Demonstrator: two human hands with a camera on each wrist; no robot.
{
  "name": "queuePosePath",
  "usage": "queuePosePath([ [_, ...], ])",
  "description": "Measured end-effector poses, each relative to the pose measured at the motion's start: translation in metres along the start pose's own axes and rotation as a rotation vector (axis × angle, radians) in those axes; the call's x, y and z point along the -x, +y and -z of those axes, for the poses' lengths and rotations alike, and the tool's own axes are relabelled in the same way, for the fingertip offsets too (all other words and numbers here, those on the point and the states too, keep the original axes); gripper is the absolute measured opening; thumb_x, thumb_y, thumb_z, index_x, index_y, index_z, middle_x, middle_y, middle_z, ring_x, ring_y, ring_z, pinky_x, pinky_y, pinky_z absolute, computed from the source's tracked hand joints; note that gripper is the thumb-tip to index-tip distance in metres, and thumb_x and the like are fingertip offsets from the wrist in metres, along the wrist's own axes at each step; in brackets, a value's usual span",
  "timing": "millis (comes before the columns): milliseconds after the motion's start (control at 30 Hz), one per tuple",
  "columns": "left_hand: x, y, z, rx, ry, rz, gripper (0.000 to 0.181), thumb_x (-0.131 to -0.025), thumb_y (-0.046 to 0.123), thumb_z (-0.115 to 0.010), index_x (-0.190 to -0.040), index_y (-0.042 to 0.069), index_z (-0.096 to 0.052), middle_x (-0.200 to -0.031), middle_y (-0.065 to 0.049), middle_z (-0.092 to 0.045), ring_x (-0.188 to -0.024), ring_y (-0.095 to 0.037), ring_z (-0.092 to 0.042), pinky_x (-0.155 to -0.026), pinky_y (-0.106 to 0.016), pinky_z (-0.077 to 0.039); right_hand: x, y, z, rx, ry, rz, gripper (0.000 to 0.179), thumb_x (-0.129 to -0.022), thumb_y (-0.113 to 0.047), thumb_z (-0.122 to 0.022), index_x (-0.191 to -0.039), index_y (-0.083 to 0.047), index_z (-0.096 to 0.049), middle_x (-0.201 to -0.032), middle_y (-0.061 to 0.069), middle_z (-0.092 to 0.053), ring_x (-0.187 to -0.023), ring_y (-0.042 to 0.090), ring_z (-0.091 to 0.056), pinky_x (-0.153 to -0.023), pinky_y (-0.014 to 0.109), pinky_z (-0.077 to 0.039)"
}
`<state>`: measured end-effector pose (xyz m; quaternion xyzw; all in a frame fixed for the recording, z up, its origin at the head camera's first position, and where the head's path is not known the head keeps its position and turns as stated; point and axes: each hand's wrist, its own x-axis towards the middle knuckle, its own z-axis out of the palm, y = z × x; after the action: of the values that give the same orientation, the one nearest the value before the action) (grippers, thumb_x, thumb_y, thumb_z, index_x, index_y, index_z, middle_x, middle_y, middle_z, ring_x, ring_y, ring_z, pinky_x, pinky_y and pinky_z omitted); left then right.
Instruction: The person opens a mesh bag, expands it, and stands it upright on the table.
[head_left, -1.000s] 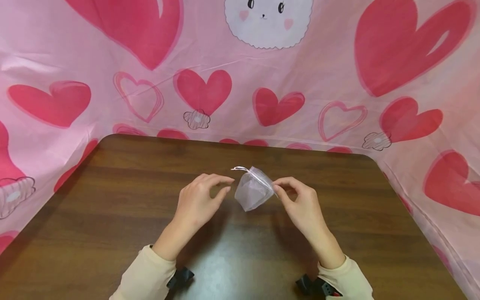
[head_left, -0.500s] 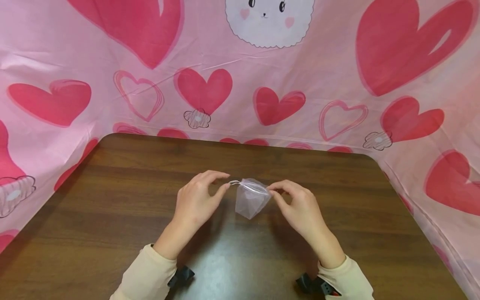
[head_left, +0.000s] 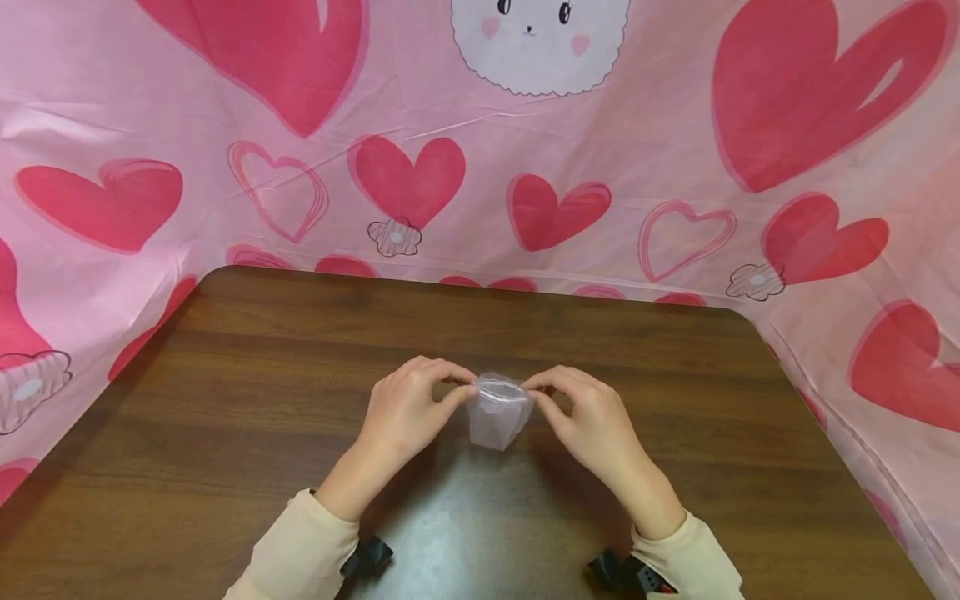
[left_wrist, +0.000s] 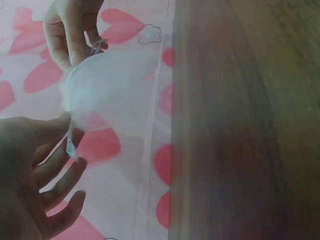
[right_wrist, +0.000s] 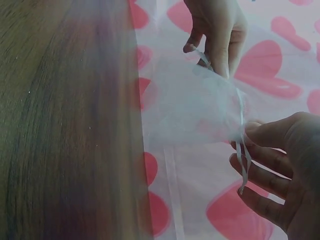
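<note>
A small sheer white drawstring pouch (head_left: 498, 417) hangs above the table between both hands, its ribbon-edged mouth uppermost. My left hand (head_left: 411, 408) pinches the left end of the mouth between thumb and forefinger. At the opposite end, my right hand (head_left: 588, 417) pinches the other top corner. Seen from the left wrist, the pouch (left_wrist: 110, 85) looks thin and see-through, and a ribbon end dangles by the left fingers. From the right wrist, a ribbon loop (right_wrist: 244, 165) hangs below the right thumb, beside the loosely spread other fingers.
Under the hands lies a dark brown wooden table (head_left: 300, 333) with rounded far corners. A pink cloth (head_left: 480, 125) printed with red hearts rises around its back and sides. Black wrist cameras (head_left: 367, 557) sit at both cuffs.
The left hand, apart from the pouch a second ago, first reached its drawstring and now pinches the mouth's left corner. The pouch has turned level and come slightly lower and nearer; the hands are closer together.
</note>
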<state>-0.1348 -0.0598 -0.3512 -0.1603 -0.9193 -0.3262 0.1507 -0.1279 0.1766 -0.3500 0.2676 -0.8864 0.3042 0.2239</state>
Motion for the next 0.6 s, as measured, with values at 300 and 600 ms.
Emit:
queuePosePath([
  [300,0.0,-0.004,-0.003,-0.021,-0.041,0.014,0.008,-0.082,0.035,-0.081,-0.088,0.036,-0.076,-0.082,0.015,-0.067,-0.081,-0.011,-0.064,-0.065,-0.038,-0.047,0.0,0.003,-0.001,-0.008,-0.044,-0.018,0.019,-0.081,-0.005,-0.082,-0.095,-0.016,-0.075,-0.092,-0.009,-0.071,-0.086,0.01,-0.066,-0.075,0.036,-0.054],
  [600,-0.002,-0.011,-0.003,-0.035,-0.168,0.031,0.009,-0.081,0.034,-0.082,-0.087,0.035,-0.075,-0.08,0.019,-0.067,-0.077,-0.01,-0.062,-0.069,-0.036,-0.046,0.001,0.005,-0.005,0.01,-0.095,-0.006,0.018,-0.082,-0.009,-0.082,-0.095,-0.019,-0.075,-0.092,-0.012,-0.07,-0.079,0.009,-0.063,-0.069,0.032,-0.051],
])
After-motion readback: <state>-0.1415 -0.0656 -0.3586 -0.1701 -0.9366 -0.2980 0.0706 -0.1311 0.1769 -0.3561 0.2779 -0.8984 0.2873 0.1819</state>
